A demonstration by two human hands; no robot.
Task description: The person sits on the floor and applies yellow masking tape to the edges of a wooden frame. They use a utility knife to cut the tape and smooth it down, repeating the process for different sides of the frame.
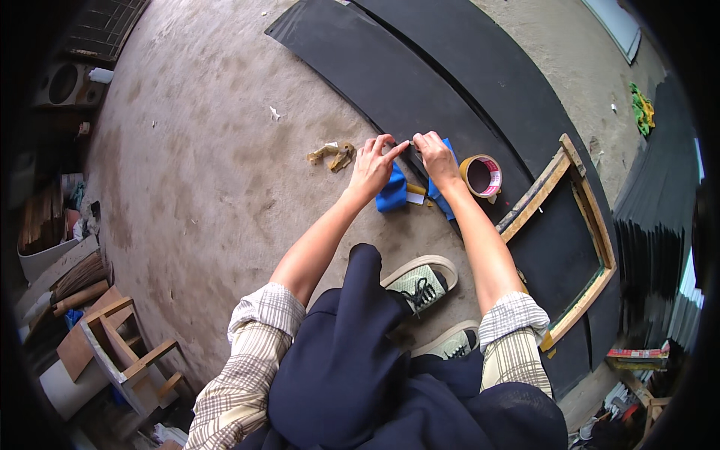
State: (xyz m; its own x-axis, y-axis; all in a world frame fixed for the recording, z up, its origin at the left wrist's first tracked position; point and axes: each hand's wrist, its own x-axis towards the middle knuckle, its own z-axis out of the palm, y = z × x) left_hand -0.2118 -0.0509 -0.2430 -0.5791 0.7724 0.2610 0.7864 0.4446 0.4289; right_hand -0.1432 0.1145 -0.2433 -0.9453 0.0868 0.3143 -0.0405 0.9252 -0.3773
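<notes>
Side by side, my two hands work over the near edge of a long black panel [375, 64]. My left hand [371, 169] has curled fingers, with one digit stretched toward the right fingertips. My right hand [437, 160] is closed in a pinch. A tiny bit of something shows between the fingertips, too small to name. Below the left hand lies a piece of blue material [391, 190], and another blue strip [441, 201] runs beneath the right hand. A small yellow-and-white piece [415, 195] sits between them. Right of my hands, a roll of tape [481, 176] rests on the panel.
A wooden frame [589, 296] leans over the panels at right. Crumpled brown tape scraps [331, 155] lie on the concrete floor [202, 150]. At left are wood pieces and a small wooden stand [124, 352]. My shoes [424, 285] are close to the panel edge.
</notes>
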